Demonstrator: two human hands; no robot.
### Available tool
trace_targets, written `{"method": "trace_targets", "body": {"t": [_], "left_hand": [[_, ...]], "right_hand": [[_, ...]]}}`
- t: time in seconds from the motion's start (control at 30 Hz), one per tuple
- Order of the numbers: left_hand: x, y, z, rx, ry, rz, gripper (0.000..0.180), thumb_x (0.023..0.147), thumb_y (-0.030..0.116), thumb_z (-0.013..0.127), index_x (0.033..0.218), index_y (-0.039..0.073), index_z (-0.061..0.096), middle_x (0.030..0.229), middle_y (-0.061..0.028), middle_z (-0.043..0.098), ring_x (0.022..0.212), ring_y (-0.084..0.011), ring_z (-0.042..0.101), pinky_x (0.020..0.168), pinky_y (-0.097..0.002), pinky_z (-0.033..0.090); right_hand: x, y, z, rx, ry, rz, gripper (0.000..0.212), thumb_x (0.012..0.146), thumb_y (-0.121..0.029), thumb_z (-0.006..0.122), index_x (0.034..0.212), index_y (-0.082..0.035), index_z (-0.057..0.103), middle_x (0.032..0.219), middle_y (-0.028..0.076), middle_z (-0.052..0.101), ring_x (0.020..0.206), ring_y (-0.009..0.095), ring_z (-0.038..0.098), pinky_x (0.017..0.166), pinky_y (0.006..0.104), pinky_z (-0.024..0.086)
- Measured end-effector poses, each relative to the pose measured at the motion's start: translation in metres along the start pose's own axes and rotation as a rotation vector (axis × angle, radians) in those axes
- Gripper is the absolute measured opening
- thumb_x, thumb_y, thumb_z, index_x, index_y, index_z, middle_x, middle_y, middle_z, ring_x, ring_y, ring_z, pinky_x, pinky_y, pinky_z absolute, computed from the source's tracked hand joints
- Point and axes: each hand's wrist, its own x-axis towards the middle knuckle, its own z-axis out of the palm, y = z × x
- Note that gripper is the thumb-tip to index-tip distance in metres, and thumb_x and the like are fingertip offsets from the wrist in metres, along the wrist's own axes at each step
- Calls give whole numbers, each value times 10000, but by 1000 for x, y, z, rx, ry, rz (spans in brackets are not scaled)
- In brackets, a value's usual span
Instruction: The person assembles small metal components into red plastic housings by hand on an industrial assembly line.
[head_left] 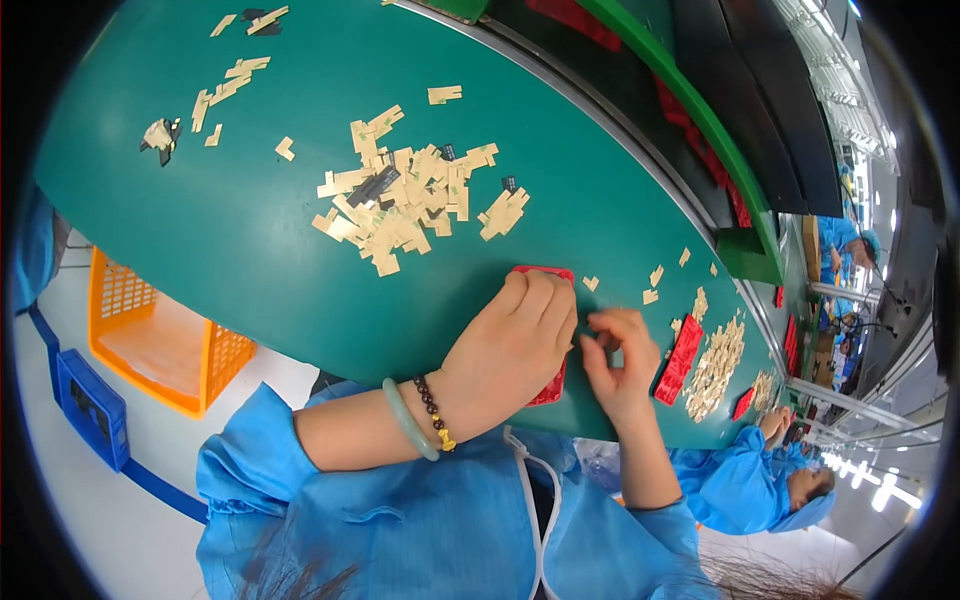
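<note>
A red, shallow, tray-like piece lies on the green tabletop in front of me, mostly covered by my left hand. That hand's fingers are bent together over the red piece, and its fingertips are partly hidden. Just to the right, my right hand has its fingers curled in toward the thumb beside the tray's edge. Anything between those fingertips is too small to make out. Beyond my left hand sits a loose heap of cream-coloured flat cut pieces, with a few dark ones among them.
Another red tray lies to the right, by a pile of small cream pieces. Along the far side runs a green-edged rail. An orange crate stands left below the table. A co-worker in blue sits at right.
</note>
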Motion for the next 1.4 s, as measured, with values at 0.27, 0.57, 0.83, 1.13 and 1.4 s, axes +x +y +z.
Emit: {"method": "trace_targets", "body": {"t": [0.27,0.57,0.83,1.13,1.4], "left_hand": [[7,3,0,65,-126,3,463,842,282,591,1135,-75,620,1075,-133,562,1008,-270,520,934,-359,410],[4,-14,-29,-254,-24,211,326,844,278,554,965,-5,660,1047,-125,581,1016,-282,507,815,-370,411],[53,-88,-22,-118,348,585,250,716,224,598,843,15,651,893,-117,609,913,-291,596,716,-369,472],[118,-166,-13,-28,174,189,222,812,97,629,1021,29,599,944,-84,620,920,-281,609,762,-390,514],[52,-137,-27,-473,-180,123,218,751,99,727,942,68,627,955,-73,584,911,-273,572,779,-369,488]], "right_hand": [[-18,-19,-1,-14,-266,-381,369,705,-305,800,988,-108,671,1048,56,630,889,251,608,743,371,492],[-43,-2,0,125,-82,-285,314,642,-157,829,912,-52,709,1032,76,673,776,229,621,685,356,493],[19,24,-6,-116,154,-243,299,809,-145,747,1062,-41,626,1218,212,558,1095,348,578,887,390,490],[208,146,-22,-613,223,68,254,934,-200,579,1118,-34,636,1158,222,624,1049,391,597,911,430,472],[169,71,-19,-389,74,-234,217,827,-148,655,1032,-77,651,1015,123,655,929,326,617,786,431,479]]}}
